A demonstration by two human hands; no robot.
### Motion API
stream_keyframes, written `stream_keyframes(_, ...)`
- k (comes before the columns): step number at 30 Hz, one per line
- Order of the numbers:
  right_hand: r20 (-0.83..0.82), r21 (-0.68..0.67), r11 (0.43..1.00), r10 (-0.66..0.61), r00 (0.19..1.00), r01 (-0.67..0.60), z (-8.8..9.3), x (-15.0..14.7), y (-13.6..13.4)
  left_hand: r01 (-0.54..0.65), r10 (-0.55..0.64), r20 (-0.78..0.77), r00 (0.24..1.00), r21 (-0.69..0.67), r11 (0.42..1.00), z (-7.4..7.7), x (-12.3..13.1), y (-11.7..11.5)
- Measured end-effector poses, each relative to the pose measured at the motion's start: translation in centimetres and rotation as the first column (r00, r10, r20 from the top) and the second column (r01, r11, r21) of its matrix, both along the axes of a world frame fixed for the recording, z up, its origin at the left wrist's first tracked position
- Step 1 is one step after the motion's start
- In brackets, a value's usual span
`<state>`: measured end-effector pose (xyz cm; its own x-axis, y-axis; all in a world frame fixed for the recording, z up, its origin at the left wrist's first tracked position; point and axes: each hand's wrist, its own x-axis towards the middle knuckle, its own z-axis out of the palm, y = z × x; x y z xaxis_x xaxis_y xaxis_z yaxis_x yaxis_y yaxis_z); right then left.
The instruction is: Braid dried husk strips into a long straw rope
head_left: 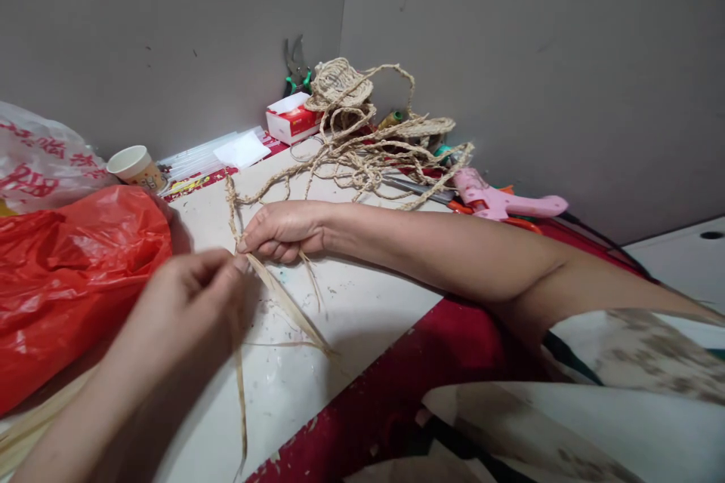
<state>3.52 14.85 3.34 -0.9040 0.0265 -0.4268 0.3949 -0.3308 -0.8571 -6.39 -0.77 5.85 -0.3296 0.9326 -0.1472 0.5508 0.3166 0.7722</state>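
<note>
A braided straw cord (232, 200) runs down to where both hands meet above the white board. My right hand (286, 230) is closed, its thumb and finger pinching the cord's lower end. Beside it, my left hand (198, 287) pinches the straw at the same spot, fingertips almost touching the right ones. Loose flat straw strands (288, 302) fan out below the hands, and one thin strand (242, 400) hangs toward the near edge. The rest of the cord leads back to a tangled rope pile (368, 158).
A red plastic bag (84, 272) and a paper cup (136, 167) are at the left. Behind stand a tissue box (294, 121) and green-handled pliers (297, 72). Scissors (422, 188) and a pink glue gun (504, 200) lie beyond my right forearm. Walls rise behind.
</note>
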Motion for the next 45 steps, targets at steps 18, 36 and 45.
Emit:
stream_keyframes(18, -0.051, 0.362, 0.909, 0.239, 0.97, -0.205, -0.6, 0.2, 1.5, -0.134, 0.168, 0.486, 0.858, -0.105, 0.985, -3.4, -2.2, 2.5)
stream_keyframes(36, -0.013, 0.849, 0.51, 0.282, 0.959, -0.138, 1.7, 1.1, -0.5, -0.173, 0.197, 0.464, 0.864, -0.094, 0.98, -4.2, -1.8, 2.6)
stream_keyframes(45, 0.016, 0.94, 0.333, 0.181, 0.983, -0.077, 1.4, 1.5, -3.1, -0.236, 0.247, 0.64, 0.728, -0.106, 0.966, -3.4, -0.6, 2.3)
